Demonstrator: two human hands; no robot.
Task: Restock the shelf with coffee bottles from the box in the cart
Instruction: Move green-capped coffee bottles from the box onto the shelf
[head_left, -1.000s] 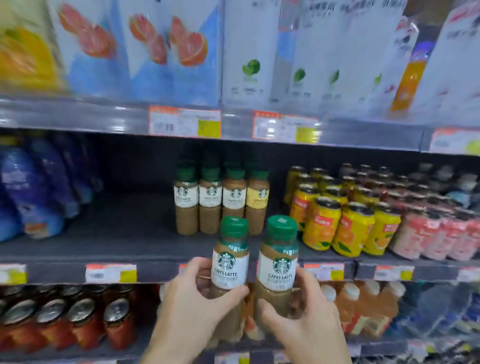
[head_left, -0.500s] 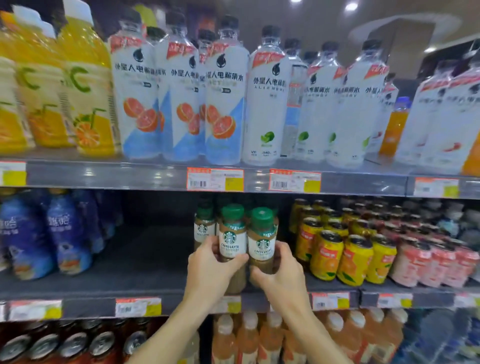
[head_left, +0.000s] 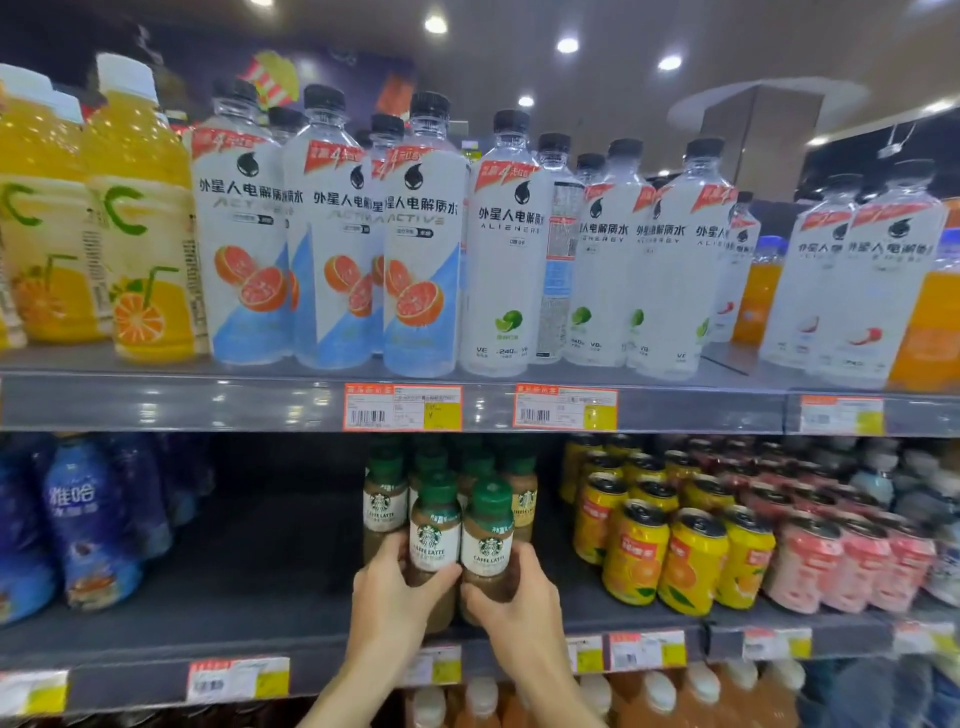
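Two coffee bottles with green caps and white Caffe Latte labels stand side by side at the front of the middle shelf (head_left: 249, 618). My left hand (head_left: 397, 597) grips the left coffee bottle (head_left: 434, 530) low on its brown body. My right hand (head_left: 511, 597) grips the right coffee bottle (head_left: 487, 540) the same way. Both bottles are upright, their bases on or just above the shelf. Behind them stands a row of several similar coffee bottles (head_left: 384, 506). The box and cart are out of view.
Yellow cans (head_left: 636, 558) and pink cans (head_left: 810, 566) crowd the shelf to the right. Dark blue bottles (head_left: 88, 525) stand at the left, with bare shelf between them and the coffee. Tall white drink bottles (head_left: 421, 244) fill the shelf above. Price tags (head_left: 402, 408) line the edges.
Both hands have carried the two bottles up and forward from below the shelf edge onto the middle shelf, in front of the coffee row. The view has tilted upward.
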